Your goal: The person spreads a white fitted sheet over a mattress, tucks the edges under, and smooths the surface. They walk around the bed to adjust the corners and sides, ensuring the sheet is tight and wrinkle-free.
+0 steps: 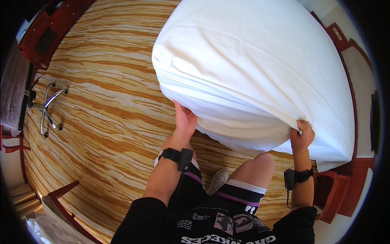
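A white bed sheet (243, 55) covers the bed in front of me, with folds running along its near side. My right hand (302, 135) pinches the sheet's edge and holds it up at the near right, so that the cloth hangs in a slack pocket between my hands. Low at the bed's near left corner, my left hand (185, 117) touches the underside of the hanging cloth. Its fingertips are partly hidden, and whether they grip the cloth does not show.
Striped carpet (106, 100) surrounds the bed. A wooden nightstand (330, 195) stands at the right by the padded headboard (358, 100). At the left are a swivel chair's metal base (45, 106) and a wooden cabinet (45, 36); a wooden-framed seat (61, 213) is at the lower left.
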Tool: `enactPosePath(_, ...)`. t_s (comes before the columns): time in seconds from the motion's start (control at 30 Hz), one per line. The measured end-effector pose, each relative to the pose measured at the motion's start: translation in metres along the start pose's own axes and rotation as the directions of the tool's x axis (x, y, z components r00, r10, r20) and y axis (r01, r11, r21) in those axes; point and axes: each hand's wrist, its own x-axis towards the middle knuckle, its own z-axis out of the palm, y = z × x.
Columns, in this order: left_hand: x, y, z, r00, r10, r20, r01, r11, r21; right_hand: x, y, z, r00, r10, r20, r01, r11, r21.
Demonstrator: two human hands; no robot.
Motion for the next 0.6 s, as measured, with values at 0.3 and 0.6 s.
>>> enactPosePath(0.3,0.002,-0.034,0.021,0.975,-0.085,0.205,0.143,0.947,-0.287,0.004,-0.003,0.002,0.999,-0.04,-0.006,0.04,0.999,0.011)
enactPosePath(0.6,0.015,-0.036,0.015,0.958,-0.076,0.278,0.163,0.938,-0.305,0.001,-0.042,-0.004,0.966,0.25,-0.065,-0.247,0.967,0.059)
